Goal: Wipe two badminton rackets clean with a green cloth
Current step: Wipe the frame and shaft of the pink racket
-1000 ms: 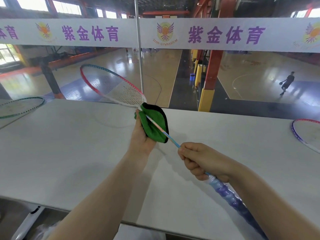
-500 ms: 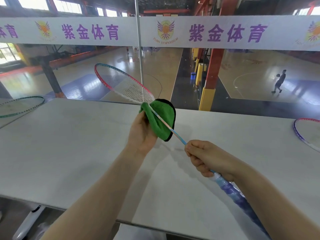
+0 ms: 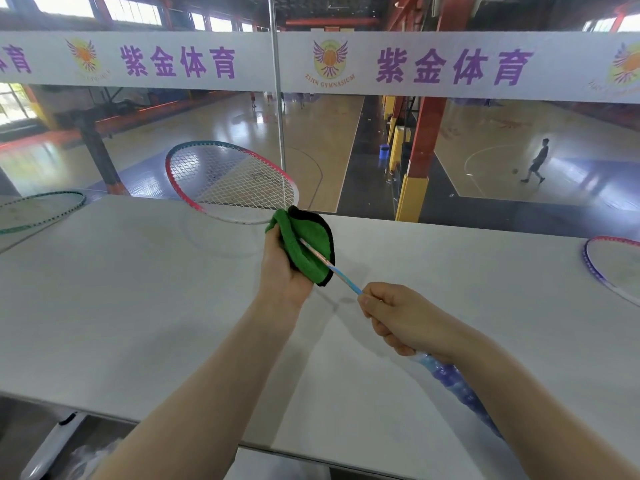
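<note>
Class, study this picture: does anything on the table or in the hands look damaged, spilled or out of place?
Nothing stands out. The left hand holds the green cloth folded round the shaft of the racket; the right hand grips its handle. Its strings look unbroken. Two other rackets lie partly out of view.

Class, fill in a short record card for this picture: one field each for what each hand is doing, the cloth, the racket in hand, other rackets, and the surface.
Left hand: grips the green cloth, folded round the racket shaft
Right hand: grips the shaft just above the handle
Held racket: pink and teal frame, white strings, head raised above the table
Other rackets: green-framed racket at far left, purple-framed racket at far right, both lying flat
Surface: white table
</note>
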Action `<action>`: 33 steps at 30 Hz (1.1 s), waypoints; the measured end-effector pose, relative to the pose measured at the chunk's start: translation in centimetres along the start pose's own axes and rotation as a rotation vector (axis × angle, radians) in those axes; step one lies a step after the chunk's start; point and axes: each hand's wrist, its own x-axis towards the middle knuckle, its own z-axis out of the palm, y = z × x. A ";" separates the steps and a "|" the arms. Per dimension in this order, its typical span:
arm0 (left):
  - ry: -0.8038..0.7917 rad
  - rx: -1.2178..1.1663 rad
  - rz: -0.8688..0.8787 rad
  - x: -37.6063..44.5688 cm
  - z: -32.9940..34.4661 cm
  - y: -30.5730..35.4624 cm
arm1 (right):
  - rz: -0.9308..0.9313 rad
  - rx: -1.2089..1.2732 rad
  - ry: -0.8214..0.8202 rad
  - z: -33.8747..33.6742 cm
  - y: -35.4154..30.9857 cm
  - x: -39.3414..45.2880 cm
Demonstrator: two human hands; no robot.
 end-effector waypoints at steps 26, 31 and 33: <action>-0.059 -0.205 -0.049 -1.3 0.8 0.1 | -0.008 -0.025 0.000 0.0 -0.2 0.5; -0.001 -0.193 -0.027 -0.8 0.7 0.1 | -0.009 -0.046 0.015 0.5 0.1 0.7; 0.039 -0.151 0.003 -1.1 1.0 0.2 | -0.010 -0.059 0.008 0.5 0.0 0.7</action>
